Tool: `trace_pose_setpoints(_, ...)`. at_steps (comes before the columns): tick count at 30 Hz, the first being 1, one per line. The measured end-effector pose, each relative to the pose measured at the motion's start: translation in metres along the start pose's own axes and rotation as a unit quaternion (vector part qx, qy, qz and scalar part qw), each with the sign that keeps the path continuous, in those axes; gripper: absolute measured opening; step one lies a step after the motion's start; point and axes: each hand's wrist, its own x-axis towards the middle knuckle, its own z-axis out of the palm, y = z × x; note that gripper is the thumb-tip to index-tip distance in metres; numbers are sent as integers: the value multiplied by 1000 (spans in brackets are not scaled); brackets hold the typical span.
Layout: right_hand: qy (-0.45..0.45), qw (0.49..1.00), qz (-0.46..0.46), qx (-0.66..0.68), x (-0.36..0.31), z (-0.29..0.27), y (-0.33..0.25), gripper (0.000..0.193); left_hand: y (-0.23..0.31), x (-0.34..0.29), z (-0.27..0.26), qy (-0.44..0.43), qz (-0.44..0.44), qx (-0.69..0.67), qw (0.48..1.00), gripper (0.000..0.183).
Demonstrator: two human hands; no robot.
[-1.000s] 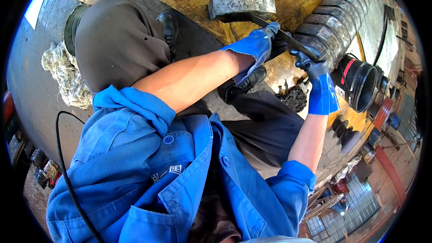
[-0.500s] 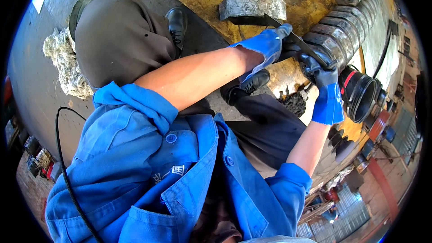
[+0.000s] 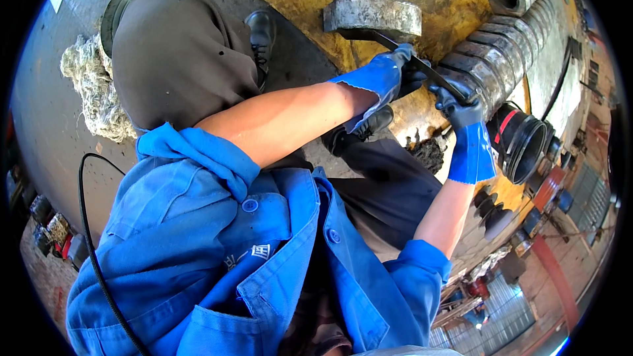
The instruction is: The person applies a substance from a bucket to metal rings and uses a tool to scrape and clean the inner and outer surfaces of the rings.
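Bar [image 3: 422,66] lower, both hands [image 3: 461,109] clenched.

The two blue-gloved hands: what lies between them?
In the head view, a dark metal bar spans from the left hand to the right hand.

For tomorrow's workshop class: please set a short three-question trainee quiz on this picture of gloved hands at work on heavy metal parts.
1. True or false: both hands wear blue gloves.
2. Which hand grips the dark metal bar nearer the round grey metal block? A left, B right.
3. Fill in: beside the right hand lies a row of large ribbed metal ____.

Key: 1 true. 2 A, the left hand. 3 rings.
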Motion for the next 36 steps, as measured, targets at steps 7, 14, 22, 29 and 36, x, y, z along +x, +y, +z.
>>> trace_pose_setpoints(7,-11,999,-40,-5,0,3,4,24,2,-7,-8,-59,22,-15,998,27)
trace_pose_setpoints(14,-14,999,-50,4,-2,8,1,26,6,-2,-14,-61,9,-19,998,29)
trace_pose_setpoints(22,6,992,-94,-78,-15,31,-22,21,3,-13,-36,-109,42,-62,991,34)
trace_pose_setpoints(29,26,991,-129,-23,-5,52,-5,22,15,-7,-45,-69,34,-47,996,32)
trace_pose_setpoints(36,31,977,-134,-166,-10,63,-6,27,23,-14,-58,-91,8,-101,991,27)
